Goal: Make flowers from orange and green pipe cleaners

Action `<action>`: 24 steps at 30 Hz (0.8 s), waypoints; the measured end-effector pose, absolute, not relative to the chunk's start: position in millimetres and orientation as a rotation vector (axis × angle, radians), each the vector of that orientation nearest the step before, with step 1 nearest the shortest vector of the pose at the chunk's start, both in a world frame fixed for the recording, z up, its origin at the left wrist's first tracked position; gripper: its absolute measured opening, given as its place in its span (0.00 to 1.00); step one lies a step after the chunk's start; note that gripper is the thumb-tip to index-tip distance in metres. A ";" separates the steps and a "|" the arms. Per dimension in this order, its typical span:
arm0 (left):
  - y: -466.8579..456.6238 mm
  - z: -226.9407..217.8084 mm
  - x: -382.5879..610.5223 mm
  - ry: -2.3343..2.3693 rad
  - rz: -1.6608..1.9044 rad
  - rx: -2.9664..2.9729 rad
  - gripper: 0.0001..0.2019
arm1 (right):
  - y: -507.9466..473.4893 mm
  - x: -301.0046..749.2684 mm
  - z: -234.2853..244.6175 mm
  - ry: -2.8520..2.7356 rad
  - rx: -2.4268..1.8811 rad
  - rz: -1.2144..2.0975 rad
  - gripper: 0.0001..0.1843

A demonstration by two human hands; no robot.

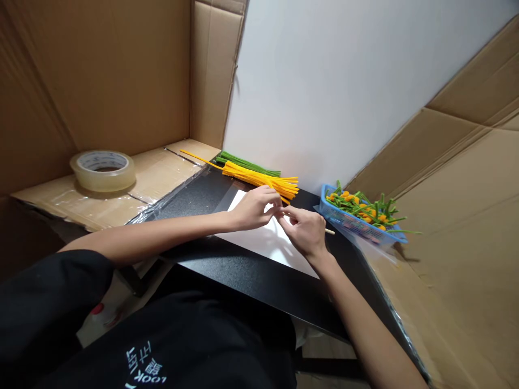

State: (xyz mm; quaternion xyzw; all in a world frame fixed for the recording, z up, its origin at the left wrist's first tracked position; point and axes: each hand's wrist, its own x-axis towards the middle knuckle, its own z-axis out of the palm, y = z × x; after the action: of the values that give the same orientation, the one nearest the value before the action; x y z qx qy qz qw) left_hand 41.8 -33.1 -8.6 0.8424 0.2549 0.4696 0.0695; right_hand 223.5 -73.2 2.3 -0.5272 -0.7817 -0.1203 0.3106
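Black shirt (121, 335) fills the bottom of the head view. Above it, left hand (255, 208) and right hand (304, 229) press close, pinching one thin stick (329, 231) over white paper (267, 243). One yellow pipe-cleaner bundle (259, 181), one green bundle (247, 165) and one blue basket (344, 219) sit within reach.

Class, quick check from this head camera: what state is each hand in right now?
Right hand: closed in a pinch, apparently on a thin wooden stick.
Left hand: curled against the right hand's fingers; whether it holds anything cannot be told.
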 end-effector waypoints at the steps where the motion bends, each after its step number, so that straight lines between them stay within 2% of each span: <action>1: -34.2 -6.8 42.2 0.780 1.415 2.509 0.05 | -73.3 223.5 2.4 -2.064 -1.401 -0.324 0.15; 10: -34.7 0.1 44.1 0.995 1.144 2.114 0.11 | -73.7 223.6 0.0 -2.129 -1.443 -0.575 0.14; 17: -28.9 -3.1 44.6 0.995 1.222 2.069 0.11 | -73.4 224.4 -1.9 -2.157 -1.423 -0.719 0.14; 24: -22.9 -12.6 47.3 1.025 1.099 1.853 0.15 | -72.9 222.2 -4.5 -2.206 -1.450 -0.803 0.15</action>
State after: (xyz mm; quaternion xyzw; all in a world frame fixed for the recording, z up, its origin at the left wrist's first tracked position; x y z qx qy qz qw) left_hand 47.3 -22.9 -12.6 0.7219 0.3995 0.4282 0.3687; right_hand 222.2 -72.9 -4.5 -0.5160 -0.7849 -0.2856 0.1899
